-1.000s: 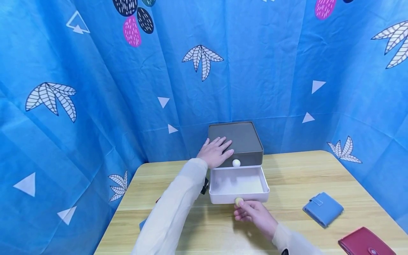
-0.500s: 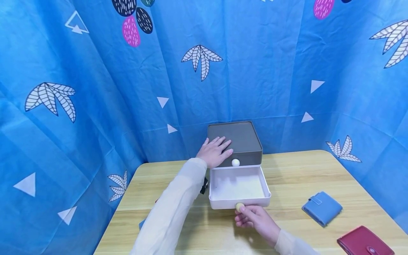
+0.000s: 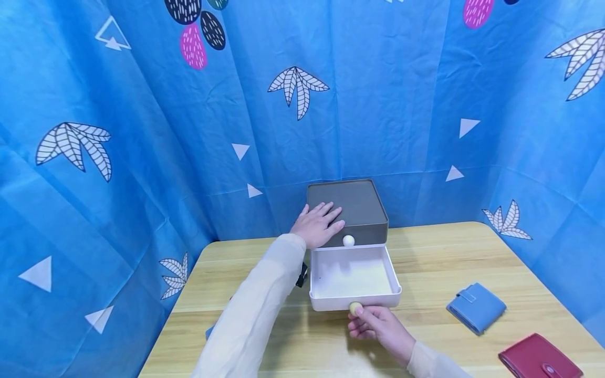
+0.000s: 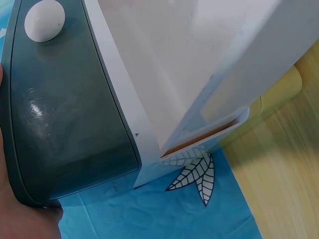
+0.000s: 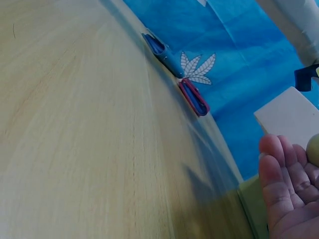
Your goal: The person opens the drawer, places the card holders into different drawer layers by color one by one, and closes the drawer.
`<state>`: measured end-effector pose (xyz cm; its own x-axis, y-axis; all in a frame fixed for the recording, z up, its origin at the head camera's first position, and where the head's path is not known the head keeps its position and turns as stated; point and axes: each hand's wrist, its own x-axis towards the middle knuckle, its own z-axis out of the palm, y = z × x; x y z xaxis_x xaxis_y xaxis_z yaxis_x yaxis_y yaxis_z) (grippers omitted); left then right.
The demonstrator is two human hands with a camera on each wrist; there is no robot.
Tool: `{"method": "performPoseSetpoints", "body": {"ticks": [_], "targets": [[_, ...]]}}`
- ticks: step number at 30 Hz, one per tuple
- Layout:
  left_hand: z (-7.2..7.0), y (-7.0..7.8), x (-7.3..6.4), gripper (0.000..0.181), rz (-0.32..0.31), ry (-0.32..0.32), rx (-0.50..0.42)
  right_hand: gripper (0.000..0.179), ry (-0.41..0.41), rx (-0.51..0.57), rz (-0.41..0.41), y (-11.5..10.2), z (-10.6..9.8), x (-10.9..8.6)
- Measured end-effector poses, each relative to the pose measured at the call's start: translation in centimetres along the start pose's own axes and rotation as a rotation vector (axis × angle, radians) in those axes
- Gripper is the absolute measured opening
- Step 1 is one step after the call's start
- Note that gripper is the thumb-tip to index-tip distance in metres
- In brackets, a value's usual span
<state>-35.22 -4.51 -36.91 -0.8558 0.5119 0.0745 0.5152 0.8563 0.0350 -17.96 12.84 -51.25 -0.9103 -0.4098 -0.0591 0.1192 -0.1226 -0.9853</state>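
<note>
A small desktop drawer unit [image 3: 347,202] with a dark grey top stands at the back of the table. Its white drawer [image 3: 352,275] is pulled out, and its inside looks bare. My right hand [image 3: 380,328] pinches the pale yellow knob [image 3: 355,308] on that drawer's front, thumb on top. Flat on the unit's top, fingers spread, rests my left hand [image 3: 317,226]. A white knob [image 4: 45,20] shows on the closed dark upper drawer [image 4: 72,114] in the left wrist view. Below the white drawer, a yellow lower section [image 4: 281,92] is partly visible.
A blue wallet [image 3: 476,308] and a dark red wallet [image 3: 541,357] lie on the right of the wooden table [image 3: 439,273]. Another blue wallet [image 5: 167,57] and a red-edged wallet [image 5: 194,97] appear in the right wrist view. A blue curtain [image 3: 402,131] hangs behind.
The white drawer came slightly farther out toward me with my right hand on its knob, then stayed about still. My left hand has kept its place on top.
</note>
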Motion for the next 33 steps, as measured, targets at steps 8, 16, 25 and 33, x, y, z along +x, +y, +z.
{"method": "performPoseSetpoints", "body": {"ticks": [8,16,25,33], "targets": [[-0.2,0.13,-0.21,0.06,0.005,0.007,-0.001,0.041,-0.001,0.009,-0.002,0.08,0.02,-0.02],[-0.13,0.08,-0.21,0.062,0.001,0.007,0.002,0.042,-0.005,0.019,-0.005,0.02,0.08,-0.04],[-0.18,0.14,-0.24,0.062,0.001,0.005,0.0,0.041,-0.011,0.014,-0.011,-0.01,0.07,-0.14],[-0.05,0.16,-0.18,0.067,-0.005,-0.003,0.012,0.04,-0.023,0.014,0.004,-0.3,-0.08,-0.45]]}}
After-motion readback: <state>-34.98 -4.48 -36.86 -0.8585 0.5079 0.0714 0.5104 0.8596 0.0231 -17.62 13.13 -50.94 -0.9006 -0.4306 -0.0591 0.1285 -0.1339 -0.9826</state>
